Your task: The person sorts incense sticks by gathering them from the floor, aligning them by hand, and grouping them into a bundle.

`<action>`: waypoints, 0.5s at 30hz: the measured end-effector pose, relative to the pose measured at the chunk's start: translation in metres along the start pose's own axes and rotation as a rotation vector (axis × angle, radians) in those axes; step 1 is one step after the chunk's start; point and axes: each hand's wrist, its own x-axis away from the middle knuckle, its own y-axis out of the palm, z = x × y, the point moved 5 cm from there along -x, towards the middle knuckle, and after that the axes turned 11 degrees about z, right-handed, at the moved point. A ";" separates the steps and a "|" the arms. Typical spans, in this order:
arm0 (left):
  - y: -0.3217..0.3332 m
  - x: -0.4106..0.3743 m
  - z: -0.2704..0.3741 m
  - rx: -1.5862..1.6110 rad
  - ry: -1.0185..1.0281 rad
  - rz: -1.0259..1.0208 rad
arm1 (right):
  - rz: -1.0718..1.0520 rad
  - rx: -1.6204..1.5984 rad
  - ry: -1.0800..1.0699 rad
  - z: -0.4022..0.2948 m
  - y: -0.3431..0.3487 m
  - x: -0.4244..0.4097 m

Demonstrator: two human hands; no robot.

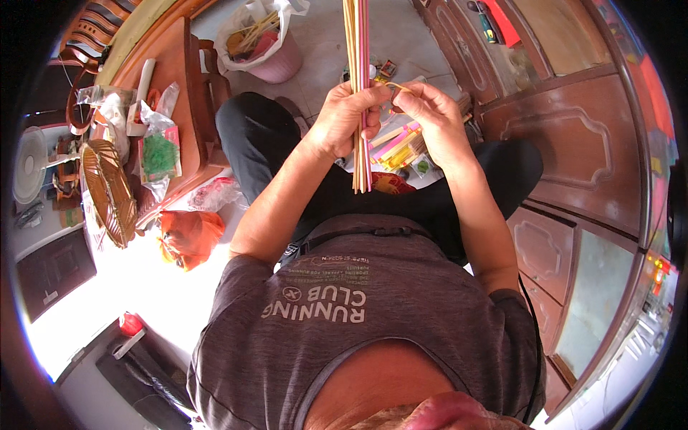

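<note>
My left hand (344,118) is closed around an upright bundle of thin sticks (358,48), pale yellow and pink, that look like incense sticks. The bundle runs past the top edge of the view, and its lower ends hang above my lap. A thin yellow loop (399,86), apparently a rubber band, is pinched in the fingers of my right hand (432,115), beside the left thumb tip. Whether the left thumb also touches the loop is unclear. On the floor between my legs lies a pile of yellow and pink sticks (400,148), partly hidden by the right hand.
A pink bin (277,59) with a white liner holds sticks and scraps. At left stands a wooden table (188,118) with a green packet (159,154) and a woven basket (109,193). An orange plastic bag (188,236) is below it. Wooden cabinets (570,140) line the right side.
</note>
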 end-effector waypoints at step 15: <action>-0.002 0.005 -0.005 0.075 0.028 -0.034 | -0.052 -0.018 -0.025 -0.020 0.018 0.004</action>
